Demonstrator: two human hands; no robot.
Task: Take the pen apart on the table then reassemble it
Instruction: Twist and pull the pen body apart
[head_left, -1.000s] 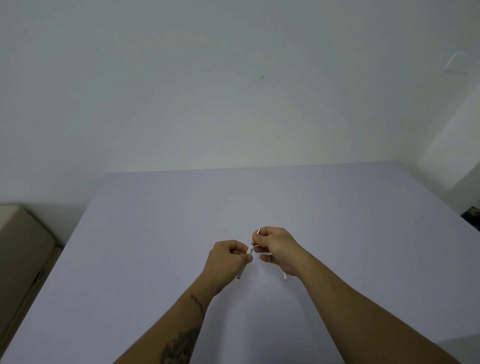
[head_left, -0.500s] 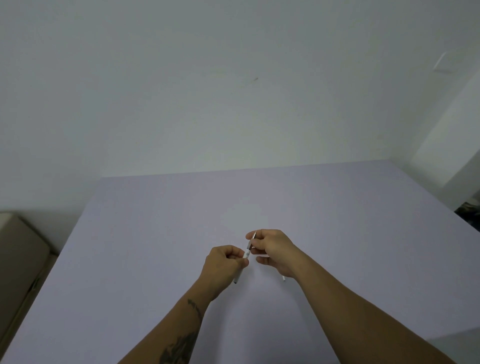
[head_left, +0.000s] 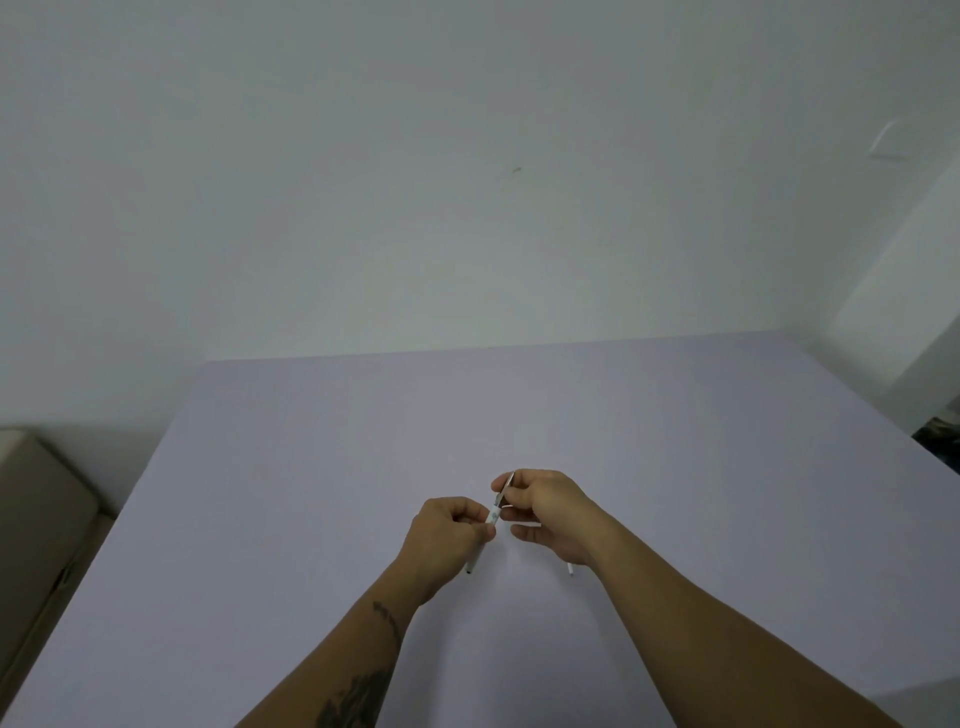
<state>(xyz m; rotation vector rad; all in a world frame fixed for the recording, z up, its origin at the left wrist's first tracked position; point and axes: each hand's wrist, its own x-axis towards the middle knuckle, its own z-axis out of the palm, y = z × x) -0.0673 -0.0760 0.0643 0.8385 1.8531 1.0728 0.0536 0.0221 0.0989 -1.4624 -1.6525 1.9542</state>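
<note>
Your left hand (head_left: 451, 535) is clenched around the white pen barrel (head_left: 485, 535), held over the table (head_left: 311, 467). Your right hand (head_left: 545, 506) pinches the thin refill (head_left: 504, 491) at the barrel's top end, with another white piece (head_left: 570, 570) poking out under that palm.

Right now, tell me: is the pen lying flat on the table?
No, both hands, left and right, hold the pen above the table.

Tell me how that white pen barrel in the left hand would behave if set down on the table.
The white pen barrel looks round and slim, so it would probably roll on the flat table. It seems light, pinched easily by the left hand. It appears stiff, staying straight.
</note>
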